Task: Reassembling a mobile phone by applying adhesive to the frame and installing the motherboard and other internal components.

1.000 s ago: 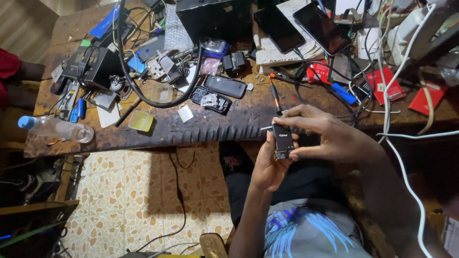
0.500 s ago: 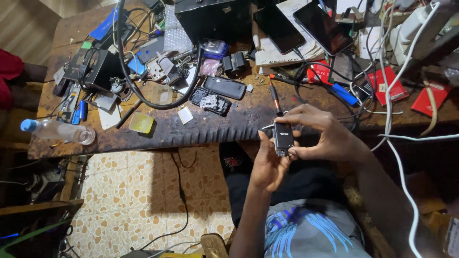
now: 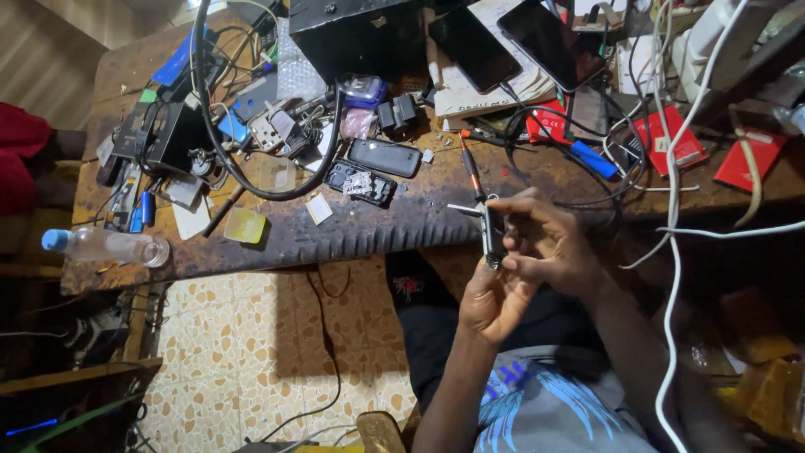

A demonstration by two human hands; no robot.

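Left hand [image 3: 490,298] and right hand [image 3: 549,243], fingers gripping small dark phone [image 3: 490,235] (edge-on), above cluttered workbench [image 3: 352,231]

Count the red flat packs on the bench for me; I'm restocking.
3: one under the cables mid-bench, one right of it, one near the right edge. Clutter may hide more.

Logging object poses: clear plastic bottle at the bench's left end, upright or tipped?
Tipped. The bottle lies on its side along the bench front edge, blue cap pointing left. Both hands are far from it.
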